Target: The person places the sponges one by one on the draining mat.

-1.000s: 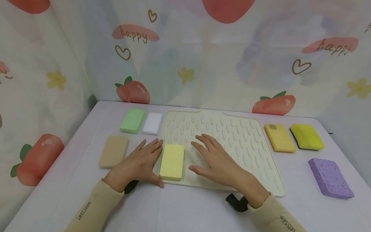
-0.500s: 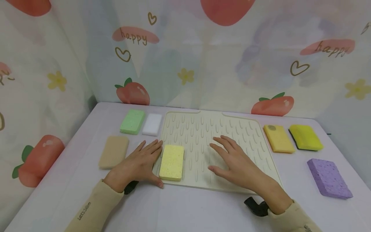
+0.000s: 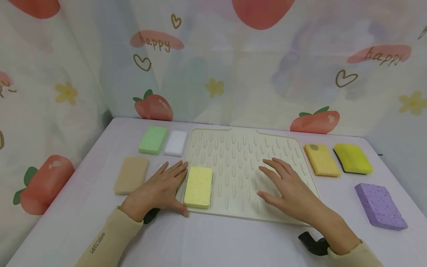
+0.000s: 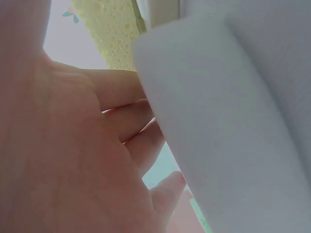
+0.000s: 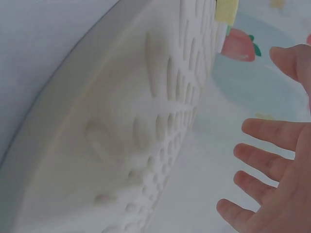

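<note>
A pale yellow sponge (image 3: 198, 187) lies flat on the left end of the cream ridged mat (image 3: 233, 193). Beside its left edge my left hand (image 3: 158, 191) rests palm down with spread fingers. In the left wrist view a white block (image 4: 209, 126) sits under that hand, with the fingers at its edge; the hand mostly hides it from the head view. Over the right part of the mat hovers my right hand (image 3: 288, 187), its fingers spread and loosely bent, holding nothing. The right wrist view has its fingers apart above the ridges.
Left of the mat lie a green sponge (image 3: 153, 140), a white sponge (image 3: 175, 143) and a tan sponge (image 3: 131, 175). At the right are an orange-yellow sponge (image 3: 322, 160), a bright yellow sponge (image 3: 353, 158) with a dark underside and a purple sponge (image 3: 381, 206). A patterned cloth backdrop (image 3: 250, 85) stands behind.
My right hand has drawn away rightward from the pale yellow sponge, across the mat. My left hand and the sponges keep their places.
</note>
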Tool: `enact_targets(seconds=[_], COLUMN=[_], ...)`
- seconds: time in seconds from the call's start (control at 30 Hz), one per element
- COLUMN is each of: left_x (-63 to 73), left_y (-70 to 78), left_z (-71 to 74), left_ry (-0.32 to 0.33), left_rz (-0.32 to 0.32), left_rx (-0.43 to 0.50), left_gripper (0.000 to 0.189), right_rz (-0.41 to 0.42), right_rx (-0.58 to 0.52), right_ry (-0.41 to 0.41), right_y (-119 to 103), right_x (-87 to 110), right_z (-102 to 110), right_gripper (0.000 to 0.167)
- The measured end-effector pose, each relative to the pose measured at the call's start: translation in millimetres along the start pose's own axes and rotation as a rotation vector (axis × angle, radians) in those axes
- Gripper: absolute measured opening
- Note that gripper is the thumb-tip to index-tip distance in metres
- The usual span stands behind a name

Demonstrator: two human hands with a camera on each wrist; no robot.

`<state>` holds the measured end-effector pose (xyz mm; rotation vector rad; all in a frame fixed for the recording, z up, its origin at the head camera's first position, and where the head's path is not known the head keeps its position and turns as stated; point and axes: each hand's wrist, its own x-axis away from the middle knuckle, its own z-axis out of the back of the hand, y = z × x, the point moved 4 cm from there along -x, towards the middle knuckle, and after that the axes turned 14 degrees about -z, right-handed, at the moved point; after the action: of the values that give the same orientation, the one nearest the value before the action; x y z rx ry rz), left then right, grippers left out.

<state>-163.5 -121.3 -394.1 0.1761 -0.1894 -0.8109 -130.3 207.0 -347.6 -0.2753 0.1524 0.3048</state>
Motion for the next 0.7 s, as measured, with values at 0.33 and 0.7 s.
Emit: enact_targets(seconds=[0.33, 0.7], left_x=[0.9, 1.0], left_y=[0.2, 0.2], left_z=[-0.8, -0.1], left_ry=[0.005, 0.001], left_rz=[-0.001, 0.004], left_rx=[0.006, 0.006], left_gripper=[0.131, 0.131], right_rz=[-0.021, -0.045], right_rx=[0.013, 0.031], right_ry=[0.058, 0.092], right_y=[27.3, 60.5], right_x=[14.7, 29.2], right_z=[7.9, 14.2], right_gripper=[0.062, 0.062])
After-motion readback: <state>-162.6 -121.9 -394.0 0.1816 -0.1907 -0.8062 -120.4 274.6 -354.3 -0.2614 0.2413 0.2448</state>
